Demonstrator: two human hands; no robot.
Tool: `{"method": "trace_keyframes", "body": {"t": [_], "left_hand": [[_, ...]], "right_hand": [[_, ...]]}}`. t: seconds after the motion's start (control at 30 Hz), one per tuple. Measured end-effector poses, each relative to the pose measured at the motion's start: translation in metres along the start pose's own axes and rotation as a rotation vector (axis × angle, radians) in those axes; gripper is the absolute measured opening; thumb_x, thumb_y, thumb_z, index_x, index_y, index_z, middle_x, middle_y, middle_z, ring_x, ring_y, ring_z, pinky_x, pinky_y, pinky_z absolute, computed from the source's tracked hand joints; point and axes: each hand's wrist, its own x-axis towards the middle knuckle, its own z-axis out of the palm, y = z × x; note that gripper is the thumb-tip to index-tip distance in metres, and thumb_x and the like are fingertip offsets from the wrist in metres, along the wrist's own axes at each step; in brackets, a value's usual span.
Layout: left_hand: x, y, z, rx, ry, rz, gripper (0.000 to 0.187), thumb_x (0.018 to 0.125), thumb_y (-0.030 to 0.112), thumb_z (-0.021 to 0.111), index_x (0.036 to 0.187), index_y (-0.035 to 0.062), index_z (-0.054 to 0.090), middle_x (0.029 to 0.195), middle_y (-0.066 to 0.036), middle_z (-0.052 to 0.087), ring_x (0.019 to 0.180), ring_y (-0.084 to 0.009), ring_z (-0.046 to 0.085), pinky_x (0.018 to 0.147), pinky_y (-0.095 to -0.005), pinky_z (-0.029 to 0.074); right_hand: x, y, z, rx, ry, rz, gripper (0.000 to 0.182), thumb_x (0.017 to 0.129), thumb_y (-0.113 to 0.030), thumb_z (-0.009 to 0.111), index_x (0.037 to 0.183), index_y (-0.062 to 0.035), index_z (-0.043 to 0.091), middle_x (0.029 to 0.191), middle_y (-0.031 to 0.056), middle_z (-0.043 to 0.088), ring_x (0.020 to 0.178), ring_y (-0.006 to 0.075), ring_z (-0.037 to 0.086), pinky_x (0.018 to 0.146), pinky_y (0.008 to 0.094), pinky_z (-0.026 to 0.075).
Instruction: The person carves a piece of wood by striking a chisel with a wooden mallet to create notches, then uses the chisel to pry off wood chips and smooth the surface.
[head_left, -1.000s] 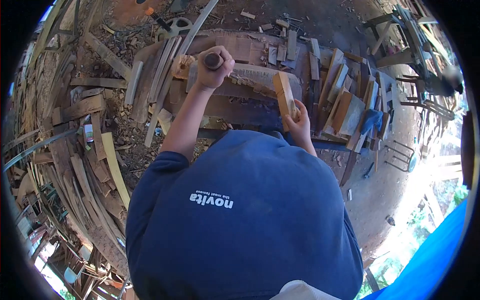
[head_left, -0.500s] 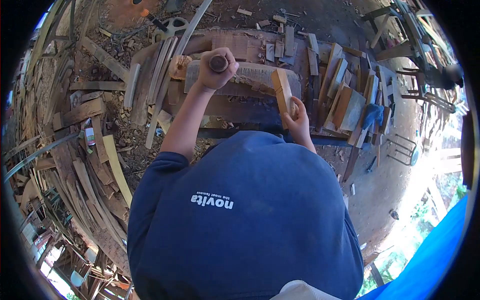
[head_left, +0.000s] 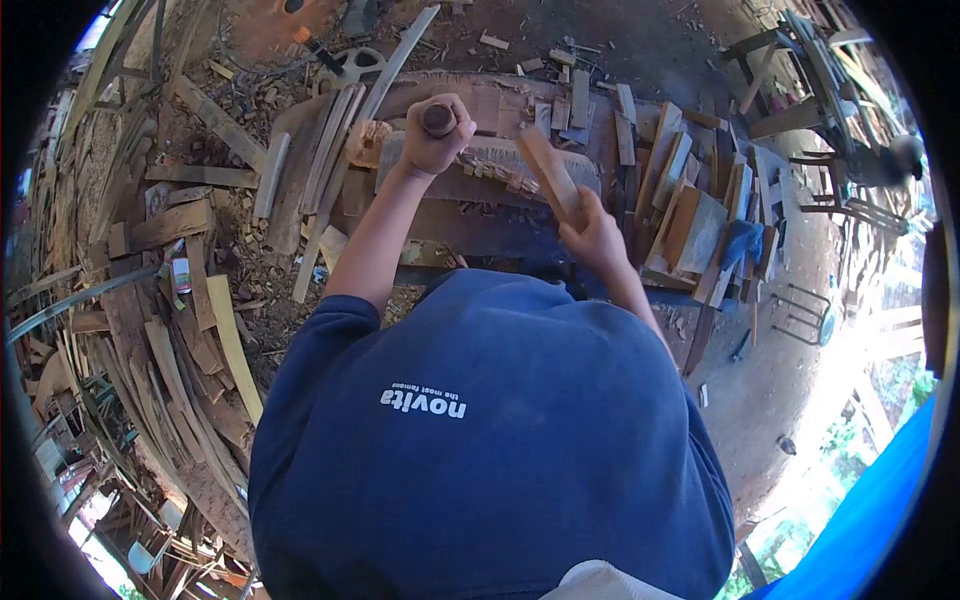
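My left hand [head_left: 432, 155] is wrapped around the round, dark wooden handle [head_left: 438, 120] of what looks like a chisel. I see the handle nearly end-on; the blade is hidden under the fist. Just below lies a thick wooden workpiece [head_left: 400, 178] with a ragged, chipped groove [head_left: 500, 177] along it. To the right, my right hand [head_left: 595, 235] grips the lower end of a squared wooden mallet [head_left: 545, 168]. The mallet slants up and to the left over the workpiece, its far end apart from the chisel handle.
Wood offcuts [head_left: 690, 230] are stacked at the right end of the bench, with a blue cloth [head_left: 742, 240] on them. Long strips [head_left: 325, 150] lie at left, above scattered chips. A metal-legged stool [head_left: 805, 315] stands right. Piled planks [head_left: 180, 390] fill the left side.
My right hand has tipped the mallet leftward, so its far end is closer to the chisel handle. My left hand keeps its hold in nearly the same place.
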Motion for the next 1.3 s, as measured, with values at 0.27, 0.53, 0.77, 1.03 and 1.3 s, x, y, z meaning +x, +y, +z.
{"method": "trace_keyframes", "body": {"t": [0.27,0.53,0.77,1.03,1.3], "left_hand": [[0.001,0.002,0.007,0.011,-0.008,0.017,0.014,0.08,0.002,0.063,0.069,0.0051,0.055,0.062,0.003,0.054,0.057,-0.0046,0.052,0.053,-0.0231,0.041],[-0.019,-0.023,0.029,0.238,0.24,0.155,0.008,0.076,0.003,0.067,0.073,0.0051,0.06,0.066,0.001,0.059,0.064,-0.01,0.058,0.06,-0.0279,0.047],[-0.022,-0.04,-0.003,0.237,-0.028,0.045,0.011,0.081,0.005,0.066,0.073,0.007,0.058,0.066,0.002,0.058,0.062,-0.0082,0.056,0.057,-0.0264,0.045],[-0.009,-0.03,0.0,0.367,0.185,-0.165,0.012,0.087,0.012,0.066,0.078,0.0063,0.061,0.068,-0.002,0.061,0.059,-0.0135,0.061,0.054,-0.0286,0.048],[0.02,-0.094,0.002,1.031,-0.082,-0.552,0.032,0.082,0.024,0.066,0.113,0.0175,0.068,0.112,-0.018,0.065,0.097,-0.038,0.066,0.084,-0.0436,0.054]], "right_hand": [[0.014,-0.183,-0.133,0.389,0.374,-0.893,0.057,0.089,-0.018,0.068,0.134,0.0033,0.039,0.097,0.0161,0.063,0.082,0.019,0.063,0.069,0.0316,0.051],[0.025,-0.194,-0.094,-0.296,-0.333,-0.369,0.031,0.086,-0.013,0.062,0.11,-0.0008,0.047,0.087,0.0294,0.063,0.08,0.0449,0.062,0.07,0.0464,0.049],[0.039,-0.213,-0.137,-0.068,0.139,-0.623,0.04,0.09,-0.028,0.065,0.115,-0.001,0.051,0.085,0.0223,0.065,0.078,0.0305,0.067,0.069,0.0406,0.05],[0.036,-0.067,-0.073,0.328,0.166,-0.053,0.044,0.089,-0.032,0.064,0.113,0.0031,0.053,0.094,0.027,0.067,0.09,0.0361,0.068,0.074,0.0427,0.051],[-0.044,0.051,-0.004,0.276,0.204,0.302,0.041,0.088,-0.028,0.066,0.11,0.0025,0.053,0.091,0.022,0.066,0.086,0.0285,0.066,0.073,0.0385,0.05]]}}
